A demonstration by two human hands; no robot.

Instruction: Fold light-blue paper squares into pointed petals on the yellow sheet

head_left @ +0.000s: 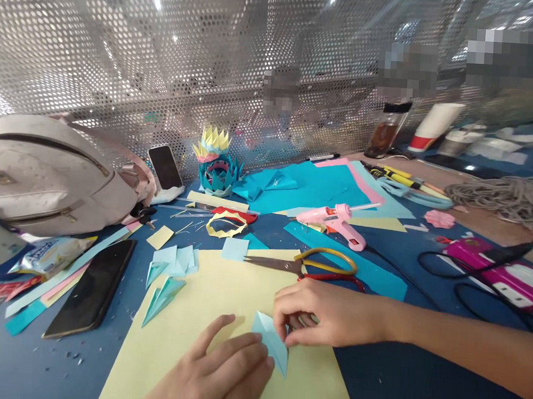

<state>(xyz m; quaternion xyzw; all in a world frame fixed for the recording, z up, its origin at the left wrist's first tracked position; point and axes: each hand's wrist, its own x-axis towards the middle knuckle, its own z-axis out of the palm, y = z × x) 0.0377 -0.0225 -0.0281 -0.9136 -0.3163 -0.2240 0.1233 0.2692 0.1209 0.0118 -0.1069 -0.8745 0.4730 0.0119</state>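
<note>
A small light blue paper piece [271, 343], folded to a point, lies on a large pale yellow sheet [188, 297]. My left hand [226, 371] rests on the sheet with its fingers spread, the fingertips on the blue piece's left edge. From the right, my right hand [316, 314] pinches the piece's right edge between thumb and fingers. Folded light blue pieces [163, 298] lie on the sheet's upper left part. A flat blue square [235, 249] touches the tip of the scissors [285, 264], whose handles are yellow and red.
A pink glue gun [337, 222] lies behind the scissors. A black phone [92, 288] and a backpack [46, 174] are at left. Farther back stands a layered paper model [217, 166]. A magenta power strip [492, 267] with black cables is at right.
</note>
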